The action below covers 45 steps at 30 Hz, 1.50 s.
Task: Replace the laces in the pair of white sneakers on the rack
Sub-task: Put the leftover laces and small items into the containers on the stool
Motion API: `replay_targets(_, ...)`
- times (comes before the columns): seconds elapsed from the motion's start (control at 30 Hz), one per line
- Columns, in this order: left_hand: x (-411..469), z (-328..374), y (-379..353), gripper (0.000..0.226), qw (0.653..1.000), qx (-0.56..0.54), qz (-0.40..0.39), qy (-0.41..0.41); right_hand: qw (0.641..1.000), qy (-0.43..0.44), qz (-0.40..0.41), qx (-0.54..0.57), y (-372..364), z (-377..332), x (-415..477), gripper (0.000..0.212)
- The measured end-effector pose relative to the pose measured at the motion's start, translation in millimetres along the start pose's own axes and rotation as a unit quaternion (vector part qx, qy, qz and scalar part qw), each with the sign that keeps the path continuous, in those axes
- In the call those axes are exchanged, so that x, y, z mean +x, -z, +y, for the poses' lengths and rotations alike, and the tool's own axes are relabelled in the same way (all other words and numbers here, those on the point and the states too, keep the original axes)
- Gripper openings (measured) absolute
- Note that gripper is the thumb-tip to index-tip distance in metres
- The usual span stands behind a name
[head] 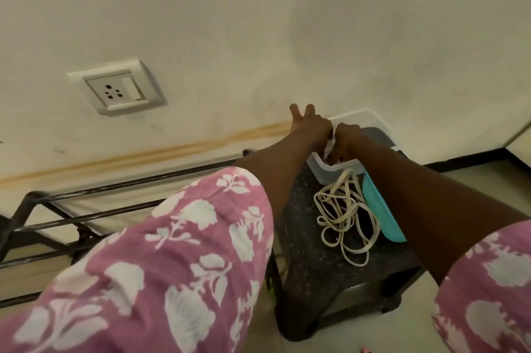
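Both hands are out at the clear plastic container (370, 119), which sits at the far edge of the dark stool (330, 275). Left hand (311, 127): two fingers stick straight up, the rest curl down at the container's left rim. Right hand (348, 137): knuckles up, fingers curled over the opening, almost touching the left. There's a bit of white between them. It could be the rim or something pinched, can't tell, so the grip is unconfirmed for both.

Cream laces (342, 214) lie in a loose tangle mid-stool, with the top loops touching the container's near wall, and they aren't threaded into anything. A teal lid (379, 209) lies along the stool's right edge, partly under the right forearm.

The metal rack (115, 190) is on the left against the wall, with bare rails only in view. No sneakers are in frame.

My read is early to mid task. One set of laces is out and loose, old or new unclear. No relacing is visible, so threading both shoes probably remains.
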State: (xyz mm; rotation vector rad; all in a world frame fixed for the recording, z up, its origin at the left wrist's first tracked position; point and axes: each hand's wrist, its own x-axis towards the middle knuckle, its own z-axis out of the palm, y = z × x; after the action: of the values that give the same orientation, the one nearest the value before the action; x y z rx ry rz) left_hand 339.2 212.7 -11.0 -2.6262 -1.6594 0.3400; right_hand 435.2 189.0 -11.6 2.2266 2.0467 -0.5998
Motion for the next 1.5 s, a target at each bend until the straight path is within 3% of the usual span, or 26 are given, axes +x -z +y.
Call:
replay_targets(0.17,9.0,2.5,0.2,0.040,0.999,0.043,-0.024,0.015,0.999,-0.012,-0.041,0.020,0.3,-7.6,9.0,0.039)
replay_targets(0.27,8.5,3.3,5.6,0.044,0.999,0.014,-0.041,0.015,0.996,-0.026,-0.076,0.038,8.5,-8.5,6.8,0.020)
replay_targets(0.3,6.9,2.5,9.5,0.046,0.999,-0.007,-0.045,0.017,0.997,-0.030,-0.069,0.035,12.5,-9.2,5.4,0.023)
replay_targets(0.4,0.0,-4.7,24.9,0.041,0.995,-0.096,-0.024,0.019,0.999,-0.041,-0.005,0.019,26.6,-14.2,-4.9,0.030)
replay_targets(0.6,-49.0,-43.4,38.7,0.024,0.972,-0.158,0.156,0.072,0.980,-0.024,0.180,0.082,40.4,-55.4,-36.6,0.025)
replay_targets(0.8,-138.0,-81.8,16.9,0.030,0.944,-0.197,0.217,0.152,0.972,0.043,0.217,0.082,10.8,-132.5,-91.5,0.024)
replay_targets(1.07,-296.7,-151.6,-52.9,0.035,0.919,-0.180,0.225,0.268,0.961,0.174,0.186,0.108,-88.6,-244.3,-175.1,0.023)
replay_targets(1.23,-396.6,-197.9,-117.5,0.035,0.893,-0.198,0.213,0.343,0.953,0.268,0.105,0.097,-177.8,-310.6,-224.5,0.029)
replay_targets(1.4,-473.1,-235.9,-182.3,0.018,0.846,-0.252,0.207,0.422,0.912,0.406,0.015,0.046,-251.7,-374.7,-244.0,0.029)
replay_targets(1.5,-505.4,-254.1,-224.9,0.015,0.836,-0.244,0.177,0.459,0.878,0.474,-0.051,-0.035,-296.0,-399.1,-239.1,0.029)
